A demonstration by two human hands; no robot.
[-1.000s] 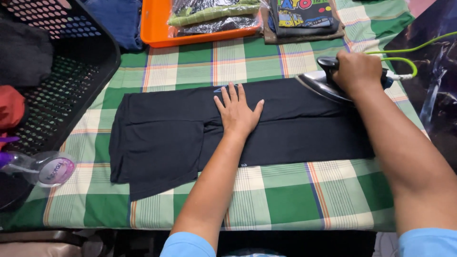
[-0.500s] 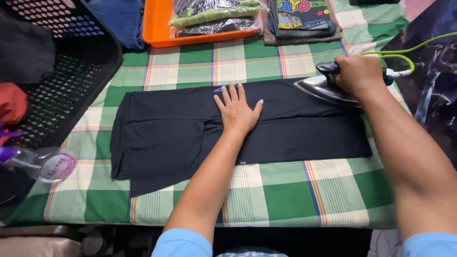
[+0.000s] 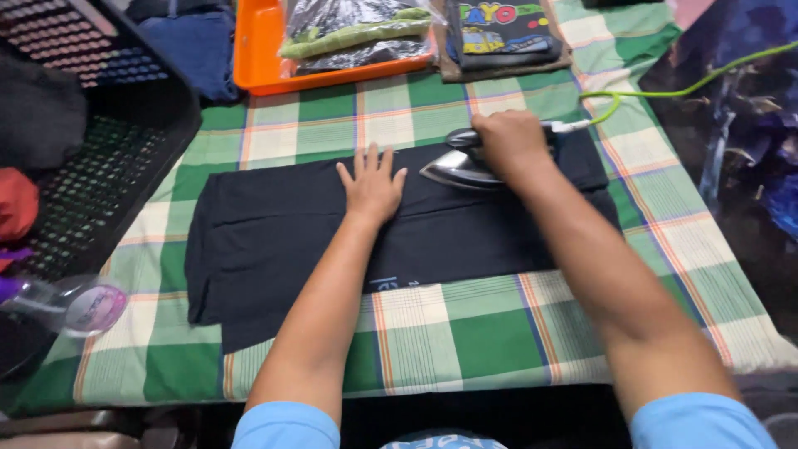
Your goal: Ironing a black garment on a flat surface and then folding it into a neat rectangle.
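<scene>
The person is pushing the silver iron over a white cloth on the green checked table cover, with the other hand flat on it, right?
Not quite. The cloth is black, not white, as the head view shows. The right hand does grip the silver iron on it, and the left hand lies flat on the cloth, over the green checked table cover.

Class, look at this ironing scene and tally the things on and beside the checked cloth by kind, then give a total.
Metal clothes iron with green cord, under the right hand: 1
Flat black garment, pressed by the left hand: 1
Orange plastic tray: 1
Black plastic laundry basket: 1
Clear plastic bottle lying on its side: 1
Folded dark printed garment: 1
Total: 6
</scene>
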